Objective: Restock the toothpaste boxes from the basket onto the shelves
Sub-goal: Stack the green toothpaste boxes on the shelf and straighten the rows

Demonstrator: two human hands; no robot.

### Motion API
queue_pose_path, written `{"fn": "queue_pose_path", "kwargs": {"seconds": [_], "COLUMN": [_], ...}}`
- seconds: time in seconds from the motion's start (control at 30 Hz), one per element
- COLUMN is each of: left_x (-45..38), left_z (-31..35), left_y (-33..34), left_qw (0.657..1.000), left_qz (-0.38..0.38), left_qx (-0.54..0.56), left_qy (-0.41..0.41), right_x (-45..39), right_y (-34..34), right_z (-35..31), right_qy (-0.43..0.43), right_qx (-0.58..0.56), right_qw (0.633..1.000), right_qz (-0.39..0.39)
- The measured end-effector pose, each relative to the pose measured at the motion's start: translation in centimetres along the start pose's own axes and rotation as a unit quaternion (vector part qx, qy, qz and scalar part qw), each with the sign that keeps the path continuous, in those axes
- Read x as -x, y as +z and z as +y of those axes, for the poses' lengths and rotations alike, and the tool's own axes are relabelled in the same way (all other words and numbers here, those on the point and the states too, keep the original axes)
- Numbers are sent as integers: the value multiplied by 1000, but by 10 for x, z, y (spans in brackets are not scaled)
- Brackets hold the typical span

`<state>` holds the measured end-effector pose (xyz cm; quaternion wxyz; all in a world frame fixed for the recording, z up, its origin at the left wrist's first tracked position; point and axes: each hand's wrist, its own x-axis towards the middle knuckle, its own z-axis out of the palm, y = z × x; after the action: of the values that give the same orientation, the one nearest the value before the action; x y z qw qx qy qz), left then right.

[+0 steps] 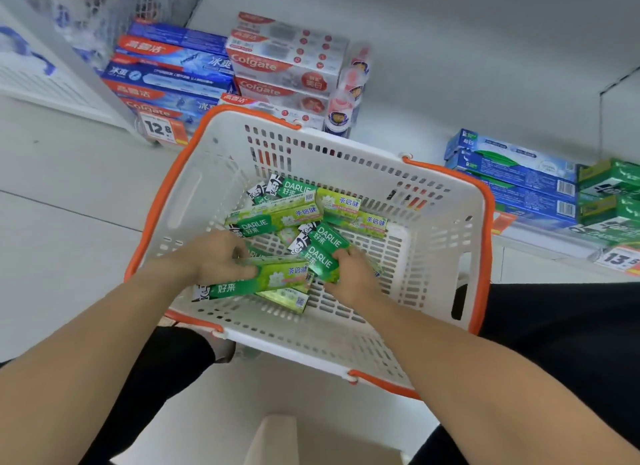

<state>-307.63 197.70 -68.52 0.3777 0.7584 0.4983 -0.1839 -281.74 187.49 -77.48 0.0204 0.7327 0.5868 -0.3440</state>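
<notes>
Our left hand (221, 257) pinched a green box (263, 279) lying crosswise before us, its grip closed; our right hand (349, 270) gripped a darker box (320, 253) angled away.

My single head-worn camera looks steeply down and forward, close above a basket (446, 253), with low shelves (540, 246) beyond.

1. "DARLIE" – printed on the green toothpaste boxes (313, 253) in the basket (346, 354).
2. "Colgate" – on the red-and-white shelf boxes (277, 66).
3. Price tags: "12.8" on the left tag (158, 129), "13." on the right tag (621, 258).
</notes>
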Motion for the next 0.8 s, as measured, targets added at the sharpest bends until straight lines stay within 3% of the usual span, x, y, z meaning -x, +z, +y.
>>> {"fn": "queue_pose_path", "kwargs": {"seconds": [0.23, 0.37, 0.5, 0.6, 0.73, 0.8], "left_x": [37, 68, 100, 117, 119, 115], "left_z": [23, 58, 105, 139, 158, 164], "left_y": [-45, -100, -169, -203, -205, -201], "left_qw": [999, 999, 993, 994, 992, 986], "left_qz": [-29, -49, -90, -88, -61, -47], "left_qx": [16, -5, -75, -49, 56, 85], "left_qy": [-19, -15, 11, 44, 94, 132], "right_x": [8, 23, 45, 68, 111, 124], "right_y": [-64, -150, -243, -306, -353, -356], "right_z": [-9, -17, -35, -51, -56, -48], "right_qy": [41, 8, -7, -42, -99, -102], "right_qx": [-145, -229, -294, -293, -217, -242], "right_qw": [985, 956, 932, 936, 971, 965], "right_qz": [-86, -182, -210, -190, -26, -17]}}
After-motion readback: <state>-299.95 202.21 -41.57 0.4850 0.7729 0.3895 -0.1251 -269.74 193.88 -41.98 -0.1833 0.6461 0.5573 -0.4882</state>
